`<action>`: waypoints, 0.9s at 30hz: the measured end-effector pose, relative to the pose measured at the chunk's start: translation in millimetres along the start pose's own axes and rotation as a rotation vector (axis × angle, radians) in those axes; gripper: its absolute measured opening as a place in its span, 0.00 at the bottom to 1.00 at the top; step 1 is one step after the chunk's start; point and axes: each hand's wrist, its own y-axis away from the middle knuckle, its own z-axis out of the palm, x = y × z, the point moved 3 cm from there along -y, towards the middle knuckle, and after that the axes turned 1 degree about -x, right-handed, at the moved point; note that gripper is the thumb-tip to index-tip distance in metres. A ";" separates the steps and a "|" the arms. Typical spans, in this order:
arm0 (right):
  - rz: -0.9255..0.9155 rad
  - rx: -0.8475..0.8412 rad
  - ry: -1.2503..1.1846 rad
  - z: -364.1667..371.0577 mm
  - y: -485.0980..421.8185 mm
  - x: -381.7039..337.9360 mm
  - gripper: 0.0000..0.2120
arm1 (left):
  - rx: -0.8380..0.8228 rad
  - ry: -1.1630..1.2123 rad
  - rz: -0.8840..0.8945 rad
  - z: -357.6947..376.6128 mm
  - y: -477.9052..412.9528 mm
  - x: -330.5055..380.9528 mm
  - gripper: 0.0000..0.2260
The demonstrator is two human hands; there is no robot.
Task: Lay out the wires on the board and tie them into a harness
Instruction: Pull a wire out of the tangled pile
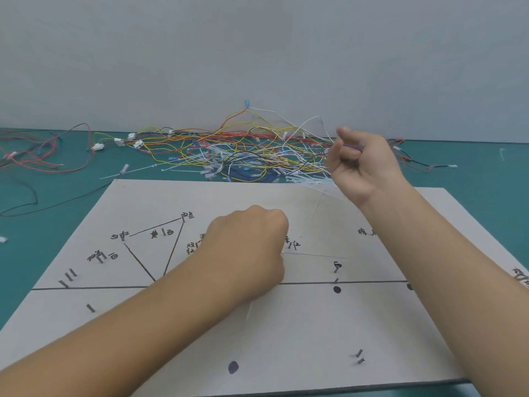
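My right hand [357,159] pinches a thin wire [350,146] above the board's [171,325] far edge. My left hand [249,247] is a fist on the board; I can't tell what's inside. Pulling hard could drag the wire pile [229,150] behind the board.
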 end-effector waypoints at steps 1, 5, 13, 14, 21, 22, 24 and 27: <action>0.005 -0.029 -0.012 0.8 3.7 -0.4 0.09 | 0.010 -0.055 0.003 0.0 -1.2 3.2 0.12; 0.026 -0.154 -0.040 8.9 23.3 4.7 0.08 | -0.001 -0.206 0.041 2.9 -15.3 17.2 0.18; 0.035 -0.475 -0.026 23.5 55.2 2.4 0.05 | -0.067 -0.364 0.114 -0.4 -57.4 12.1 0.17; 0.047 -0.499 -0.027 23.4 56.9 3.4 0.05 | -0.059 -0.384 0.112 0.4 -64.0 8.3 0.16; 0.163 -0.737 0.013 21.2 67.0 11.8 0.10 | 0.080 -0.327 0.063 10.7 -110.0 -9.3 0.04; 0.199 -0.798 0.040 21.7 70.9 14.7 0.10 | 0.097 -0.303 0.030 10.8 -118.1 -16.0 0.06; 0.245 -0.877 0.132 22.2 79.0 20.8 0.12 | 0.139 -0.212 -0.047 10.0 -130.3 -29.7 0.06; 0.225 -0.959 0.373 24.4 91.8 26.4 0.13 | 0.135 0.047 -0.130 11.2 -132.4 -43.2 0.03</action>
